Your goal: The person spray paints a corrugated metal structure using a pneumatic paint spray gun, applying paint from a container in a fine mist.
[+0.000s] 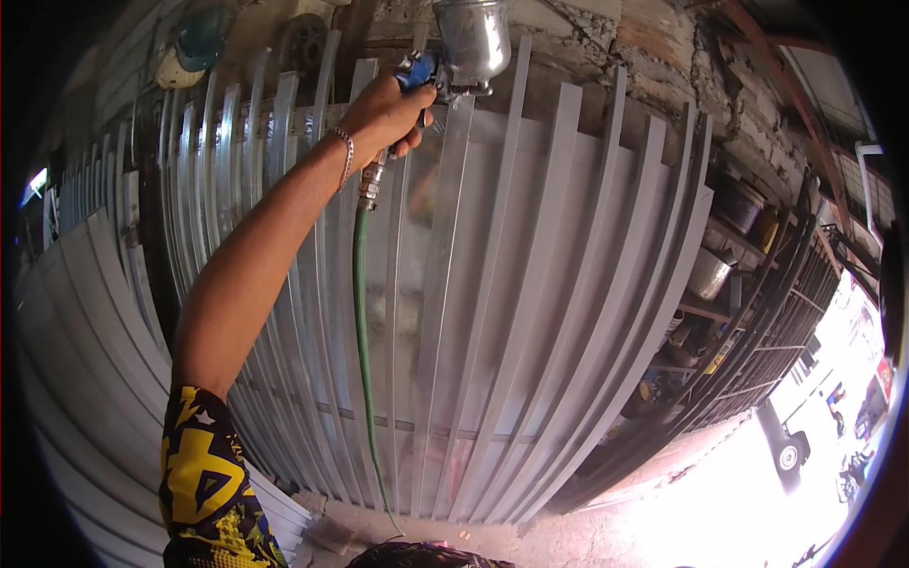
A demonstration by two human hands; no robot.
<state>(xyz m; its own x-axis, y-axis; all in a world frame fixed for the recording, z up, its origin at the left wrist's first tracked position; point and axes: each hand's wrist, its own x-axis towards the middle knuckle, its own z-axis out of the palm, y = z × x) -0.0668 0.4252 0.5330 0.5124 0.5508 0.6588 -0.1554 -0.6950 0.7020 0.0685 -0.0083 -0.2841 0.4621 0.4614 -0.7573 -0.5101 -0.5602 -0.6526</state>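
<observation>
My left hand (393,118) reaches up and forward, its fingers wrapped round the handle of a spray gun (417,71) with a blue part. A shiny metal cup (472,40) sits on top of the gun, cut off by the upper edge of the view. From the metal fitting below the handle, a green hose (361,303) hangs down to the floor. Long grey metal bars (540,246) stand upright in a row behind the gun and hose. My right hand is not in view.
Behind the bars rises a rough block wall (653,47). More grey metal lengths (80,331) lean at the left. Shelves on the right hold a metal pot (708,275) and other items, beside a dark metal grille (791,327). A wheel (789,457) shows in the bright area.
</observation>
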